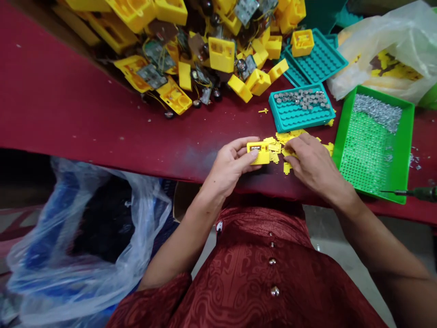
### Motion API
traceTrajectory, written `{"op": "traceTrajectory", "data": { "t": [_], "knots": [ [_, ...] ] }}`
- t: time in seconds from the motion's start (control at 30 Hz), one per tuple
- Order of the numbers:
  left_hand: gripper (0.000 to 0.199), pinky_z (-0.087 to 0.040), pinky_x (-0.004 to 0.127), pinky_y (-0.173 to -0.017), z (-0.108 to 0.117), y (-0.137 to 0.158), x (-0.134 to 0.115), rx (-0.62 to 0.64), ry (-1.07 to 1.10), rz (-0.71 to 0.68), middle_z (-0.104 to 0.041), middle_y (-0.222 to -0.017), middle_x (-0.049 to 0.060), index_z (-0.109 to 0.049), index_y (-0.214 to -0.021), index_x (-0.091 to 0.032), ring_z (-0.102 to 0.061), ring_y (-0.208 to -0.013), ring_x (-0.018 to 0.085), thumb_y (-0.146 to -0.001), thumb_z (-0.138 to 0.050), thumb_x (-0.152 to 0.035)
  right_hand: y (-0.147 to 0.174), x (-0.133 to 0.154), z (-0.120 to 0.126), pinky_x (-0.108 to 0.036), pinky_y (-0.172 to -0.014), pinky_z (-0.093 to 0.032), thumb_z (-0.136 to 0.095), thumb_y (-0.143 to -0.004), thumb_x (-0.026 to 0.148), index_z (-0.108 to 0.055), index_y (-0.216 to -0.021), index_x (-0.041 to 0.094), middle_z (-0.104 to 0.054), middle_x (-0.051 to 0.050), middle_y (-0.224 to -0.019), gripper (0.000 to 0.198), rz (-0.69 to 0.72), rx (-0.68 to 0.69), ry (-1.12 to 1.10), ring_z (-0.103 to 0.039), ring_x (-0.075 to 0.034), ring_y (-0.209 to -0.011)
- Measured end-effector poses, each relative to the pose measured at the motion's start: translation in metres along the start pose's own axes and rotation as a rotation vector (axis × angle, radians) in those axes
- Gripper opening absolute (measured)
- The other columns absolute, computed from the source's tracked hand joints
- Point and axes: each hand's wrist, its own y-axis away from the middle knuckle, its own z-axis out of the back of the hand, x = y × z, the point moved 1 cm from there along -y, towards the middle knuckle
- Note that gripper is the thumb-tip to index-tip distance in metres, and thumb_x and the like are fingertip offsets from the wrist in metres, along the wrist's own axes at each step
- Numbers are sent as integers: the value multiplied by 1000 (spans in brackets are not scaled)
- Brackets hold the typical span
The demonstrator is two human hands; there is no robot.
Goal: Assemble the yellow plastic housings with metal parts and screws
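Note:
My left hand (229, 165) grips a small yellow plastic case (263, 158), thumb on its face and fingers behind. Silvery round cells show in an opening in that face. To the right, my right hand (309, 159) reaches down over a loose pile of flat yellow plastic covers (275, 150), its thumb and fingertips drawn together at the pile. Whether a cover is between those fingertips is hidden. Just behind the pile stands a teal tray (297, 122) with many button cells (303, 99) lying in its grooves.
Yellow cases with wires and circuit parts (221, 54) heap up at the back. A green basket (370, 182) of small screws (377, 109) stands right, a screwdriver (421, 193) across its corner. Behind it sits a plastic bag (403, 41). A bag-lined bin (136, 237) is lower left.

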Motion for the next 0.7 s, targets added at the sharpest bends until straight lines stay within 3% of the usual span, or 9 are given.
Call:
{"op": "traceTrajectory", "data": {
  "t": [0.27,0.37,0.5,0.7],
  "knots": [
    [37,-70,27,-75,-5,0,3,-4,-66,-18,-85,-111,10,-77,-113,-15,-82,-92,19,-80,-90,-23,-10,-5,11,-33,-75,-33,-56,-98,19,-69,-92,18,-68,-8,-88,14,8,129,-56,-53,-19,-80],
    [36,-68,23,-73,-8,-1,4,-24,-64,-35,-85,-107,8,-75,-111,-16,-81,-88,16,-79,-90,-22,-10,1,25,-32,-74,-37,-64,-96,24,-73,-95,19,-73,-7,-91,10,-85,35,-191,-59,-18,-78],
    [41,-68,25,-75,-13,-2,5,-3,-83,-41,-84,-109,8,-73,-113,-15,-81,-89,17,-77,-91,-23,-9,2,28,-32,-76,-46,-65,-93,21,-80,-108,20,-78,-6,-94,21,-189,-87,-373,-68,-19,-81],
    [44,-69,29,-77,-11,-3,4,-36,-152,-62,-83,-113,11,-74,-117,-15,-81,-94,20,-78,-90,-27,-8,-7,19,-40,-90,-53,-65,-96,22,-81,-97,22,-79,-8,-102,16,-175,-140,-324,-71,-25,-95]
  ]
}}
